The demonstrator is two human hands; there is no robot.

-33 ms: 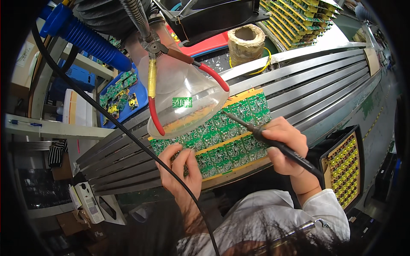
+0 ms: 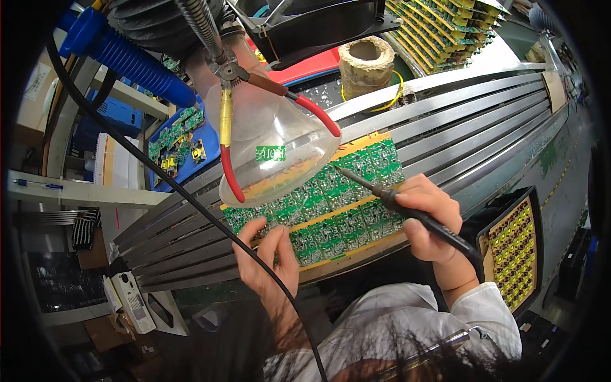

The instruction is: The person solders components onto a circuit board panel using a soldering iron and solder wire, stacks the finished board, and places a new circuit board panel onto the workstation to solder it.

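A soldering iron point(image 2: 417, 219) lies in my right hand point(image 2: 433, 216), fingers wrapped round its black handle. Its tip meets or hovers just over the green circuit board panel point(image 2: 347, 232), near the edge of a clear plastic hood; contact cannot be told. My left hand point(image 2: 270, 261) is at the panel's near left part, thumb and fingers pinched together. Whatever thin thing they may hold is too fine to make out. Yellow strips edge and divide the panel, which rests on metal rails. The clear hood point(image 2: 280, 140) covers its far left part, with red-handled pliers point(image 2: 232, 172) spread across it.
A black cable point(image 2: 184, 194) crosses in front of my left hand. Beyond the rails are a blue tray point(image 2: 159, 181) of small boards, a thick roll point(image 2: 366, 60) and stacked panels point(image 2: 445, 32). A black-rimmed tray point(image 2: 509, 254) of yellow parts stands at right.
The iron's tip and my right hand have shifted very slightly to the right. My left fingers have moved a little, staying low over the panel.
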